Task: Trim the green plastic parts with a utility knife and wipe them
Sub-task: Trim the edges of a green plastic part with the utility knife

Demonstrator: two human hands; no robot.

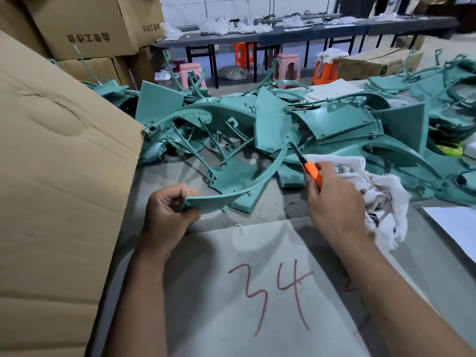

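Left hand [170,210] is gripping the curved green strip [247,185] by its near end, right hand [332,199] is clutching orange utility knife [310,170] plus white rag [381,191], blade nearing far tip—should be cutting away from fingers.

Both hands forward, left [168,208] and right [332,199] fingers curled.

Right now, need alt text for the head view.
A person's left hand grips one end of a curved green plastic part while the right hand holds an orange utility knife and a white cloth. More green parts are heaped behind on the grey table.
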